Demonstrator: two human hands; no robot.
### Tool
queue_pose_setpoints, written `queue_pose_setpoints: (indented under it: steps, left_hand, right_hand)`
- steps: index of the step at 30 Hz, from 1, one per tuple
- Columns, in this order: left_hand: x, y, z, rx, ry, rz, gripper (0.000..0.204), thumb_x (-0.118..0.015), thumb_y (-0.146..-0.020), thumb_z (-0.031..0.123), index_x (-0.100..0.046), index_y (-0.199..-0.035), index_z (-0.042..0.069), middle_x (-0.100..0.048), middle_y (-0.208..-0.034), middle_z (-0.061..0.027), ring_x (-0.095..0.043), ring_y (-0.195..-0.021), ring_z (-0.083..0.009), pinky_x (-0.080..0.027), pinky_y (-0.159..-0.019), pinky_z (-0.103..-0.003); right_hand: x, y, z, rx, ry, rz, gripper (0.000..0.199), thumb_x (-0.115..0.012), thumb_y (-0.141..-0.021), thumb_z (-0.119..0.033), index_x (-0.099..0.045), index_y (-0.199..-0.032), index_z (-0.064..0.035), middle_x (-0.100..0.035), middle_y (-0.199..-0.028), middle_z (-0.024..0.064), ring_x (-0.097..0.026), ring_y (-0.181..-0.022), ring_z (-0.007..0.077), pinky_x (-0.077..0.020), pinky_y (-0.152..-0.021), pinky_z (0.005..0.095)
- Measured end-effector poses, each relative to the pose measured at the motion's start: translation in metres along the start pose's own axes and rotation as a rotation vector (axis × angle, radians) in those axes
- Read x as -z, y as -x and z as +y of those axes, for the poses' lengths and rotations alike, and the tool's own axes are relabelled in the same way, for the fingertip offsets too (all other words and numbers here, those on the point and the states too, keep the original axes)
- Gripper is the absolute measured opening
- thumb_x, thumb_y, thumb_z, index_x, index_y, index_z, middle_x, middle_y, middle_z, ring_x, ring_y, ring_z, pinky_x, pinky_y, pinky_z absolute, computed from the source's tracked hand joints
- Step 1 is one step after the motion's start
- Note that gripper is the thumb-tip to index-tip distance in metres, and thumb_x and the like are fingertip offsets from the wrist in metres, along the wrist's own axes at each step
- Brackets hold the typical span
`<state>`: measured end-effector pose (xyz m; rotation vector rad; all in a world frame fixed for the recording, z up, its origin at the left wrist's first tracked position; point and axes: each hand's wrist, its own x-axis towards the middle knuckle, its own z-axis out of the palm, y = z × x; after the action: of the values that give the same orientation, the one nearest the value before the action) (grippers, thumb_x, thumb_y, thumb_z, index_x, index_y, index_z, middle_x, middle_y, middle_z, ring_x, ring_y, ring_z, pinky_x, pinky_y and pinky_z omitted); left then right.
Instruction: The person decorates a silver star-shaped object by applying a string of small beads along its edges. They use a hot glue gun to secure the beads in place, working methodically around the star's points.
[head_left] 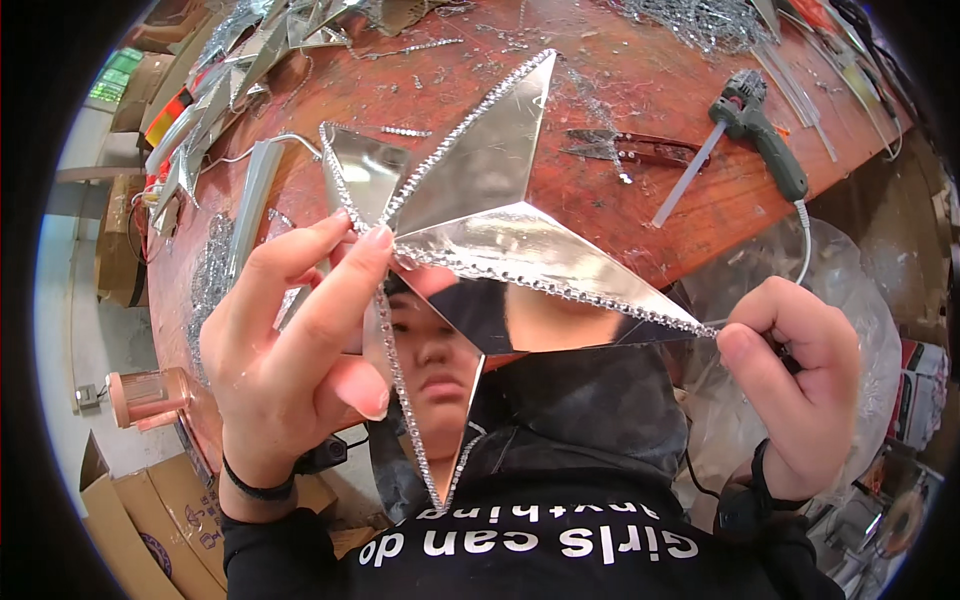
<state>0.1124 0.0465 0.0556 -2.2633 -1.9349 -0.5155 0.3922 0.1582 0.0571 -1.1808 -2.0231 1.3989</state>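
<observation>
A mirror-silver folded star is held up over the near edge of the table, its points spread out. Strips of silver rhinestone trim run along its ridges and edges. My left hand grips the star near its middle, thumb and fingers pressed around the inner corner where trim strips meet. At the far right point, my right hand pinches the tip where the trim ends. Whether it holds the trim's end, the tip or both is hidden by the fingers. The lower point hangs in front of my black top.
On the red-brown table, a grey-green glue gun with a clear stick lies at the right beside snips. Silver trim is heaped at the back, and more stars at the far left. Cardboard boxes stand lower left.
</observation>
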Motion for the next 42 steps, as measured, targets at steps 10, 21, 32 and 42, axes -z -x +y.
queue_pose_setpoints:
  steps: [10,21,32,42]
  left_hand:
    - [-0.003,0.001,-0.001,-0.006,-0.012,0.036,0.071,-0.034,-0.089,0.062,-0.062,-0.116,0.001,-0.061,-0.105,-0.0202,-0.064,-0.085,-0.0279,-0.055,-0.058,-0.031]
    - [-0.003,0.001,0.005,0.006,0.017,0.051,0.055,-0.046,-0.091,0.049,-0.059,-0.118,0.003,-0.06,-0.109,-0.02,-0.063,-0.093,-0.0301,-0.055,-0.07,-0.035]
    - [-0.007,0.005,0.005,-0.011,-0.029,0.092,0.049,-0.064,-0.084,0.041,-0.059,-0.113,0.002,-0.063,-0.106,-0.0197,-0.065,-0.095,-0.033,-0.054,-0.076,-0.037]
    - [-0.01,0.008,0.001,-0.058,-0.068,0.128,0.078,-0.034,-0.086,0.068,-0.061,-0.114,0.0,-0.062,-0.107,-0.021,-0.066,-0.092,-0.0337,-0.055,-0.073,-0.04]
  right_hand:
    - [0.0,-0.003,0.009,0.007,-0.021,-0.021,0.014,-0.055,-0.083,-0.002,-0.049,-0.071,0.0002,-0.044,-0.06,-0.0031,-0.036,-0.055,0.0024,-0.025,-0.049,0.022]
    - [-0.001,-0.006,0.014,0.047,-0.076,-0.01,0.016,-0.063,-0.081,-0.001,-0.053,-0.069,0.0009,-0.046,-0.055,-0.0026,-0.038,-0.051,0.0023,-0.029,-0.046,0.0217]
    - [0.002,-0.011,0.027,0.2,0.048,-0.128,0.006,-0.062,-0.078,0.0,-0.063,-0.083,0.0026,-0.061,-0.074,0.0027,-0.055,-0.065,0.0086,-0.0405,-0.058,0.0228]
    - [-0.018,-0.033,-0.014,0.033,-0.299,-0.186,0.049,-0.049,-0.09,-0.008,-0.034,-0.135,0.0008,-0.062,-0.1,0.0077,-0.054,-0.092,0.0095,-0.0394,-0.084,0.0233]
